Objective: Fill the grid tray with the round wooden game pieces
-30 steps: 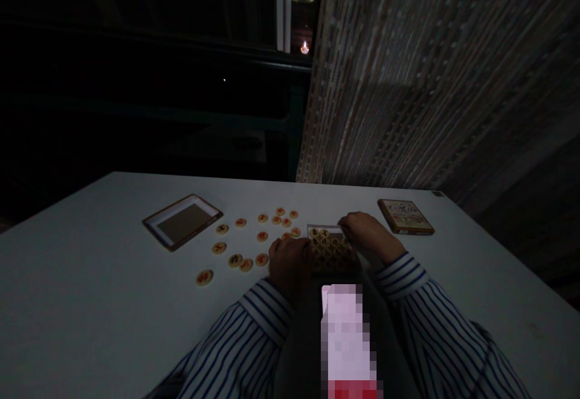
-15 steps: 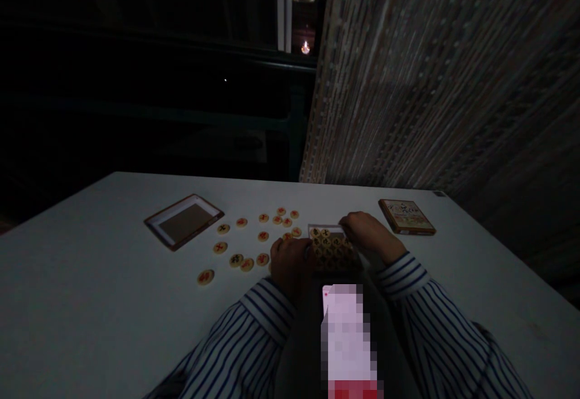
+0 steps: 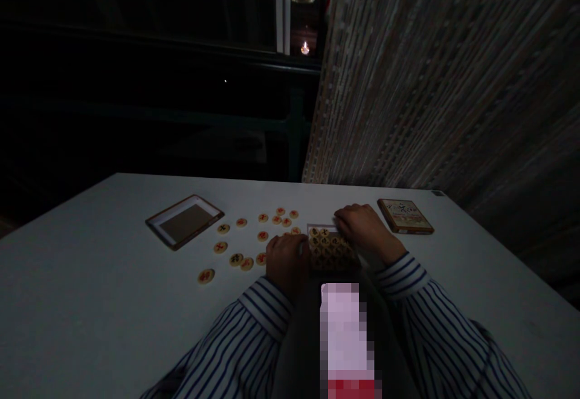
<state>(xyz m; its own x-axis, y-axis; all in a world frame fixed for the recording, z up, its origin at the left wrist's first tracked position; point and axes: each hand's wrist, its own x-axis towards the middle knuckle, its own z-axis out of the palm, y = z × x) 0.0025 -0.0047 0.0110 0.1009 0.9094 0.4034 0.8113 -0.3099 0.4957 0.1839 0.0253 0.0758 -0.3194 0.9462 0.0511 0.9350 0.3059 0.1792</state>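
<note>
A shallow box (image 3: 321,227) filled with rows of Chinese chess pieces (image 3: 325,242) lies before me on the table. My left hand (image 3: 285,263) is curled around the left side of the box; its thumb and the undersides of its fingers are hidden. My right hand (image 3: 366,230) bends over the far right corner, fingers together on the edge and fingertips out of sight. Left of the box lie several loose round chess pieces (image 3: 263,236), mostly with red characters and a few with black. My left hand covers part of the nearest ones.
On the white table (image 3: 113,278) an open box lid (image 3: 183,220) lies at the left. A closed flat box (image 3: 405,216) with a printed cover stands at the right. A lit phone (image 3: 344,332) is close to my body. Behind the table hangs a string curtain (image 3: 385,84).
My right hand has shifted slightly left and up, over the box's far right corner. My left hand has moved a little left, with its fingers now flatter along the box's side.
</note>
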